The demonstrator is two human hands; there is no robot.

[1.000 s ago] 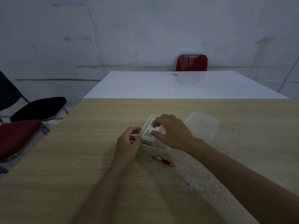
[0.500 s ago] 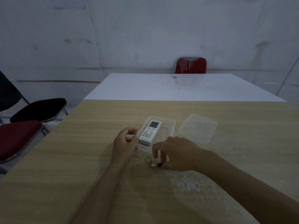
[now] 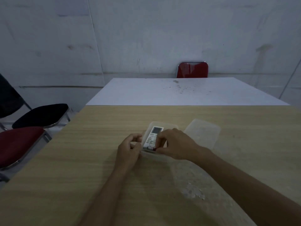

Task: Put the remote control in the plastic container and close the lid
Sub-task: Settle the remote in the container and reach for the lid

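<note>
A white remote control (image 3: 154,135) lies inside the clear plastic container (image 3: 169,125) on the wooden table (image 3: 97,160). The container's clear lid (image 3: 202,132) rests on the table to its right, apart from it. My left hand (image 3: 129,150) grips the container's near left edge. My right hand (image 3: 174,145) is over the near end of the container, its fingers pinched on a small red key-ring gadget (image 3: 152,148) that sits on the near end of the remote.
A white table (image 3: 179,93) butts against the far side, with a red chair (image 3: 193,70) behind it. A black chair (image 3: 42,115) and a red chair (image 3: 17,142) stand at the left. A scuffed patch (image 3: 193,191) marks the tabletop near right.
My right hand let go of the remote, reached to the table for the red key-ring gadget, and brought it over the near end of the container. My left hand stayed on the container.
</note>
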